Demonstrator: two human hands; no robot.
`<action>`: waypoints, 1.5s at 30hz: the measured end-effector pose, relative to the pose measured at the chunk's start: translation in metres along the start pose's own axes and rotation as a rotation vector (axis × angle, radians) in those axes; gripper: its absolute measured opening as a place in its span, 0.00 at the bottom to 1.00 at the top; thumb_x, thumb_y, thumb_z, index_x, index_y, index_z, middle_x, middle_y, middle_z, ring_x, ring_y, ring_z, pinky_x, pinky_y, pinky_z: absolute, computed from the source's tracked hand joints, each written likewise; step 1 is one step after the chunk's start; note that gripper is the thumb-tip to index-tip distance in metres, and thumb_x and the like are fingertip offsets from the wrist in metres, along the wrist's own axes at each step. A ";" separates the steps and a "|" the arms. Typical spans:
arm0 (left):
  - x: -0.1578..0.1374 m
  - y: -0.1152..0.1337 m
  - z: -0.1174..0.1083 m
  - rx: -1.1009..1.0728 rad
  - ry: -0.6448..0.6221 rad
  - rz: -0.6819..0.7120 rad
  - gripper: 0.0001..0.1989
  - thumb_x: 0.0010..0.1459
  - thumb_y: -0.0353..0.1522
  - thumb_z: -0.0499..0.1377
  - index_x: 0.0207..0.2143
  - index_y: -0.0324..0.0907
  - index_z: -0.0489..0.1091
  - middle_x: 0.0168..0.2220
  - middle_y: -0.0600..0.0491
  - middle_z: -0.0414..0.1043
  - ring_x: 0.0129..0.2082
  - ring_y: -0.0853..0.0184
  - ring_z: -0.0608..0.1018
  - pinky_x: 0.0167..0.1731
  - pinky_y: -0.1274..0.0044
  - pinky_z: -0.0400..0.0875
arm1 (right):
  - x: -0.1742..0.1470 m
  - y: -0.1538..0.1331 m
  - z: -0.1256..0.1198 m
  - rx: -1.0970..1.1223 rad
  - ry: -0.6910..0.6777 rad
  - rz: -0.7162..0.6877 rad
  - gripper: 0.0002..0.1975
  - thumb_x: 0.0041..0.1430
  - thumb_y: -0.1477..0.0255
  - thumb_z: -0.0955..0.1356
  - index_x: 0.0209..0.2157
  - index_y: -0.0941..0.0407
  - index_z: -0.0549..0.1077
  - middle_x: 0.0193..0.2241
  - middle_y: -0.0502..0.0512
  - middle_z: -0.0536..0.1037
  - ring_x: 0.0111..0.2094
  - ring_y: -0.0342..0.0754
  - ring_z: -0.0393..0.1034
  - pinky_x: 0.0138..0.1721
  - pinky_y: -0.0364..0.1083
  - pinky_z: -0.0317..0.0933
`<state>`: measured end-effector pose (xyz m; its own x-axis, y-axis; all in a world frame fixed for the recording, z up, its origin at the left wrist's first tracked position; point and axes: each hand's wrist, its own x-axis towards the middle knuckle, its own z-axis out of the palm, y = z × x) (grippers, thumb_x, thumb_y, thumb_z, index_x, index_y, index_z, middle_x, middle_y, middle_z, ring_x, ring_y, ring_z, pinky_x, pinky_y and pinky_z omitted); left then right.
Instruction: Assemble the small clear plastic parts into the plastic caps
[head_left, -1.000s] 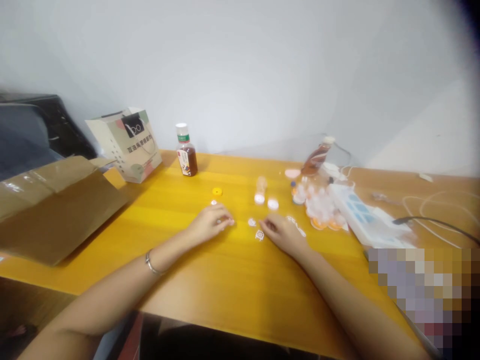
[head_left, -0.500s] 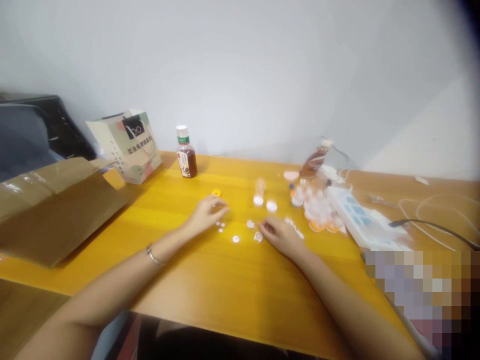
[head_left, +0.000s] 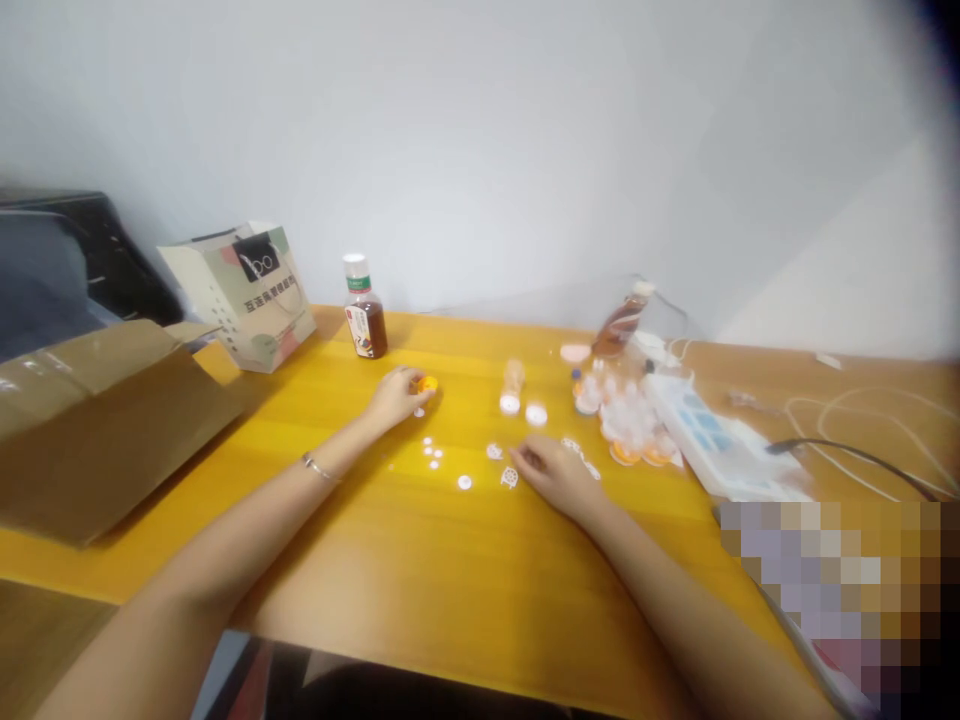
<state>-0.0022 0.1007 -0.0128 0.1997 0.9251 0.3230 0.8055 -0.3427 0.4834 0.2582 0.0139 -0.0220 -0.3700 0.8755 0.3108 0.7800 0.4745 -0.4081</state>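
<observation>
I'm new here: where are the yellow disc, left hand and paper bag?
Yellow disc (head_left: pixel 428 383), head view, top surface.
Left hand (head_left: pixel 394 397), head view, back of hand.
Paper bag (head_left: pixel 267 316), head view, printed front panel.

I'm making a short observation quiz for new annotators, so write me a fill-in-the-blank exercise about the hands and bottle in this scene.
1. The left hand is at a small round piece coloured ____.
2. The metal bracelet is worn on the person's ____ arm.
3. As the camera sees it, the upright bottle stands to the ____ of the paper bag.
4. The cap of that bottle is ____ in colour.

Missing words: yellow; left; right; white.
</observation>
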 end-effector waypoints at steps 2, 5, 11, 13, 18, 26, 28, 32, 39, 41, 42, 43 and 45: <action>-0.019 0.016 -0.006 -0.043 -0.033 0.083 0.16 0.51 0.39 0.56 0.39 0.39 0.68 0.38 0.49 0.68 0.38 0.66 0.71 0.40 0.77 0.63 | 0.000 0.000 0.001 0.003 -0.008 0.005 0.13 0.56 0.66 0.59 0.21 0.55 0.61 0.18 0.48 0.67 0.21 0.42 0.61 0.24 0.41 0.52; -0.053 0.040 -0.013 -0.171 -0.252 0.362 0.17 0.52 0.42 0.56 0.40 0.41 0.69 0.39 0.49 0.67 0.40 0.66 0.70 0.39 0.77 0.64 | 0.000 0.001 0.002 0.002 -0.016 0.011 0.13 0.57 0.66 0.59 0.21 0.55 0.61 0.19 0.48 0.67 0.21 0.42 0.61 0.24 0.41 0.52; -0.083 0.054 -0.008 -0.089 -0.349 0.423 0.15 0.51 0.40 0.56 0.41 0.45 0.68 0.41 0.52 0.67 0.42 0.64 0.68 0.44 0.73 0.59 | 0.000 0.002 0.004 -0.013 -0.006 0.007 0.13 0.56 0.66 0.59 0.21 0.55 0.61 0.19 0.48 0.67 0.21 0.42 0.61 0.24 0.41 0.52; -0.082 0.053 -0.003 -0.059 -0.359 0.404 0.15 0.51 0.41 0.57 0.40 0.45 0.68 0.40 0.52 0.67 0.42 0.64 0.69 0.43 0.72 0.59 | 0.000 0.002 0.004 -0.012 -0.010 0.002 0.13 0.56 0.65 0.59 0.21 0.55 0.62 0.19 0.48 0.67 0.21 0.42 0.60 0.24 0.41 0.52; -0.072 0.047 -0.014 -0.123 -0.329 0.395 0.19 0.50 0.42 0.57 0.42 0.43 0.67 0.41 0.50 0.67 0.42 0.64 0.69 0.44 0.73 0.60 | 0.000 0.002 0.003 -0.014 -0.009 -0.007 0.13 0.57 0.65 0.59 0.21 0.55 0.61 0.19 0.48 0.67 0.21 0.42 0.60 0.24 0.41 0.52; -0.052 -0.002 -0.075 -0.007 -0.637 0.143 0.07 0.51 0.32 0.54 0.31 0.39 0.70 0.31 0.52 0.72 0.30 0.69 0.73 0.31 0.80 0.64 | 0.000 -0.002 0.001 -0.009 -0.027 0.012 0.13 0.57 0.65 0.59 0.21 0.55 0.61 0.19 0.48 0.67 0.22 0.42 0.61 0.24 0.41 0.52; -0.053 -0.010 -0.076 0.032 -0.682 0.125 0.07 0.49 0.31 0.54 0.31 0.39 0.71 0.30 0.53 0.73 0.29 0.69 0.73 0.29 0.81 0.64 | 0.000 -0.003 0.001 -0.007 -0.024 0.014 0.13 0.57 0.65 0.59 0.21 0.55 0.62 0.19 0.48 0.67 0.22 0.42 0.61 0.24 0.41 0.52; -0.053 -0.014 -0.065 0.126 -0.641 0.093 0.07 0.46 0.31 0.55 0.29 0.40 0.72 0.28 0.53 0.73 0.27 0.69 0.72 0.27 0.81 0.62 | -0.001 -0.005 0.002 -0.004 -0.012 0.019 0.13 0.56 0.65 0.60 0.21 0.55 0.62 0.19 0.48 0.68 0.22 0.42 0.61 0.25 0.41 0.53; -0.053 -0.016 -0.059 0.143 -0.620 0.094 0.08 0.44 0.28 0.53 0.24 0.39 0.72 0.24 0.53 0.73 0.24 0.71 0.71 0.25 0.82 0.61 | -0.001 -0.010 0.001 0.032 0.009 0.011 0.13 0.56 0.65 0.60 0.20 0.55 0.62 0.19 0.49 0.67 0.22 0.42 0.61 0.25 0.42 0.54; -0.054 -0.010 -0.057 0.090 -0.577 0.094 0.07 0.43 0.27 0.54 0.23 0.37 0.72 0.23 0.53 0.72 0.23 0.72 0.71 0.26 0.82 0.61 | -0.002 -0.018 0.003 0.108 0.028 0.009 0.13 0.56 0.65 0.60 0.20 0.55 0.63 0.19 0.49 0.68 0.22 0.42 0.61 0.26 0.42 0.55; -0.055 -0.004 -0.055 0.010 -0.562 0.095 0.06 0.44 0.28 0.55 0.23 0.37 0.72 0.24 0.53 0.73 0.24 0.72 0.71 0.27 0.82 0.62 | -0.003 -0.024 0.004 0.174 0.036 0.018 0.13 0.56 0.65 0.61 0.21 0.55 0.64 0.19 0.49 0.68 0.22 0.42 0.62 0.26 0.42 0.55; -0.057 0.003 -0.052 -0.106 -0.552 0.097 0.06 0.45 0.29 0.55 0.25 0.37 0.72 0.25 0.53 0.73 0.25 0.72 0.71 0.28 0.82 0.63 | -0.004 -0.030 0.006 0.259 0.042 0.040 0.12 0.55 0.65 0.61 0.22 0.55 0.65 0.20 0.49 0.69 0.23 0.42 0.63 0.26 0.42 0.56; -0.062 0.021 -0.043 -0.416 -0.537 0.084 0.09 0.49 0.33 0.56 0.30 0.37 0.72 0.30 0.52 0.74 0.28 0.71 0.73 0.31 0.82 0.65 | -0.006 -0.044 0.011 0.441 0.066 0.134 0.10 0.53 0.65 0.62 0.25 0.56 0.67 0.21 0.49 0.71 0.23 0.42 0.64 0.25 0.41 0.58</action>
<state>-0.0220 0.0294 0.0125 0.5877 0.8087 -0.0229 0.5152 -0.3522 0.7814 0.2199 -0.0112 -0.0154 -0.2367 0.9308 0.2785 0.5241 0.3637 -0.7701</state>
